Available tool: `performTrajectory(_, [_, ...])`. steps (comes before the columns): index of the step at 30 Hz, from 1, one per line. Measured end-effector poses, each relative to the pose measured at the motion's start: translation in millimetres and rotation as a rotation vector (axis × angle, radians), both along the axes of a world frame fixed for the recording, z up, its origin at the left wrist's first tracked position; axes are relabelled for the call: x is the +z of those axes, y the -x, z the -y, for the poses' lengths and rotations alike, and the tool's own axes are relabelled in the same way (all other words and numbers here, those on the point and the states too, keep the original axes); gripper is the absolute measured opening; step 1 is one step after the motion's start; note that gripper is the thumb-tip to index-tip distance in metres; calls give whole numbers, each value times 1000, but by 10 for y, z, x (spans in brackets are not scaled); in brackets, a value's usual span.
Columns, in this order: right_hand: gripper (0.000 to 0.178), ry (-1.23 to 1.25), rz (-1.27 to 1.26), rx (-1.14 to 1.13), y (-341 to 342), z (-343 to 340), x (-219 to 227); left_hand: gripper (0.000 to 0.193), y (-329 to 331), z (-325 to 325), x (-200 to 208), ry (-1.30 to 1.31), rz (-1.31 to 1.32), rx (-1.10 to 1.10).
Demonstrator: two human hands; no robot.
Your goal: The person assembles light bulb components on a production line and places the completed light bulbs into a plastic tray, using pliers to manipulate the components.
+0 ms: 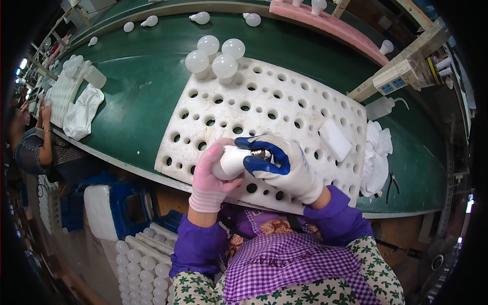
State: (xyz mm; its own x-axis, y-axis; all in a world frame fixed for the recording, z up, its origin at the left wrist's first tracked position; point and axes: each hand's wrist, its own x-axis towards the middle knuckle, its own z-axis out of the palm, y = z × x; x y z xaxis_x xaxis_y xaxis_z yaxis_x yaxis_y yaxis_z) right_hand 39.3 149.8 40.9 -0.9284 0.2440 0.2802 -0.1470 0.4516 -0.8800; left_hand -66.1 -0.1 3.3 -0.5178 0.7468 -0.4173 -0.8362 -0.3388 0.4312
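Observation:
Over a white foam board (231, 99) full of round holes, I hold a white light bulb (231, 161) lying sideways. My left hand (208, 175), in a pink glove with a striped cuff, is wrapped round its rounded end. My right hand (290, 168), in a white glove with blue-coated fingers, closes on the metal screw base (261, 153). Several white bulbs (224, 66) stand together in the board's far left corner. A white foam block (335, 140) rests on the board to the right of my hands.
The green bench (134, 117) carries a squeeze bottle (380, 108), a crumpled white cloth (375, 157) and pliers (392, 187) at right. Loose bulbs (201, 18) lie along the far side. A post with sockets (392, 84) rises at right. Another person (46, 134) works at left.

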Motion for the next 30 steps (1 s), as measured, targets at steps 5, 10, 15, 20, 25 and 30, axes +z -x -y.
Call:
performTrajectory(5, [35,472,77,50,48,-138,56,64,117,127,-13,-125,-266,-355])
performTrajectory(10, [30,756,262,-32,58,-159,125,72,-19,1,22,236,-709,-153])
performTrajectory(15, [33,687,332,-87,97,-141,129,53,-8,-63,-5,200,-703,-55])
performTrajectory(20, [39,508,120,30,150,-130,117,49,78,-118,-137,-117,-27,-138])
performTrajectory(25, [39,439,169,-62,209,-264,80,61,140,-260,-21,56,182,-253])
performTrajectory(30, [58,408,-158,-486,328,-561,17,58,390,-614,10,596,-991,4])
